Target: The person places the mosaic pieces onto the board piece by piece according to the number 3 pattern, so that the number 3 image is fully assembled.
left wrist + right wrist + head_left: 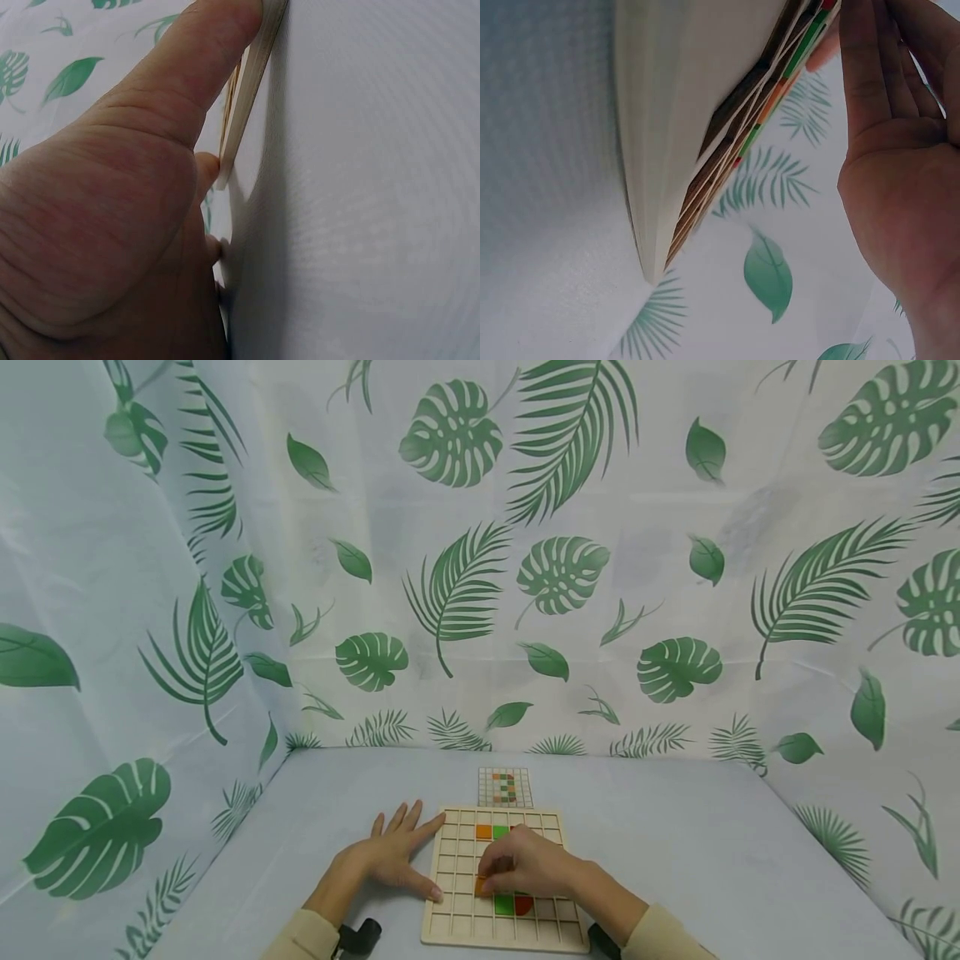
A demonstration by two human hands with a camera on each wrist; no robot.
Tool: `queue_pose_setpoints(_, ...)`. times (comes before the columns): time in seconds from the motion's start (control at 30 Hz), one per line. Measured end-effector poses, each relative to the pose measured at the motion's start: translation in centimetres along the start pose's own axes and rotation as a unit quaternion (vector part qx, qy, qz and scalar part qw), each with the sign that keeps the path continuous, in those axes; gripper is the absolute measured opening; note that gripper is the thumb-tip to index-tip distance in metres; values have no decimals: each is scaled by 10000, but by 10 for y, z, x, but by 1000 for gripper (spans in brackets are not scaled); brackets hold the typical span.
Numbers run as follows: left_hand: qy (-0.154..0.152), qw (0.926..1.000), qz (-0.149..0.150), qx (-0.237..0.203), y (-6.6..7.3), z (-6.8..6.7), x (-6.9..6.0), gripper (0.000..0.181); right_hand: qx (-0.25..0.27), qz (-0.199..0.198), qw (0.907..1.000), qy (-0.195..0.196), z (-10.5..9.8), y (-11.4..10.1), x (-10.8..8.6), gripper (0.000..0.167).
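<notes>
A square wooden grid board [452, 927] lies on the table in the head view. My left hand [393, 857] is spread flat at its left edge, with the thumb and index fingertip on the board; the left wrist view shows the thumb against the board's side [251, 90]. Over the middle of the grid, my right hand [534, 862] pinches an orange tile [481, 887]. An orange tile [483, 832] and a green tile [501, 832] sit in an upper row. Lower down lie a green tile [504, 905] and a red tile [523, 906]. The right hand hides several middle cells.
Just beyond the board lies a small card [488, 783] printed with a grid and coloured squares. A pale cloth covers the table [675, 827]. Leaf-patterned curtains [465, 710] stand behind and at both sides. Dark wrist straps [367, 935] show beneath the sleeves.
</notes>
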State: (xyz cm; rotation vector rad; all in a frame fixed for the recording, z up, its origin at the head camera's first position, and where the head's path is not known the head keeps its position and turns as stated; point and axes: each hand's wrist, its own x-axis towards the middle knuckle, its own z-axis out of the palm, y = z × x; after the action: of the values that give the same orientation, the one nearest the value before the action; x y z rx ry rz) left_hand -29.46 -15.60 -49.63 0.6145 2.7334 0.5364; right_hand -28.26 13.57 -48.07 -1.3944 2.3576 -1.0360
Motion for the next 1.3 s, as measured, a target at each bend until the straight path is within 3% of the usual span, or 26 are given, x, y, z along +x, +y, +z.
queue_pose_setpoints(0.37, 55, 10000, -25, -35, 0, 1, 1, 125, -429, 174, 9988, -143, 0, -3, 0, 8)
queue_pose_setpoints(0.6, 20, 10000, 4, -45, 0, 0, 1, 125, -221, 411, 9983, -338, 3, -4, -1, 8)
queue_pose_setpoints(0.87, 16, 10000, 28, -44, 1, 0, 0, 125, -440, 252, 9979, -398, 4, -2, 0, 9)
queue_pose_setpoints(1.3, 53, 10000, 37, -24, 0, 1, 1, 125, -407, 327, 9972, -536, 4, -4, 1, 9)
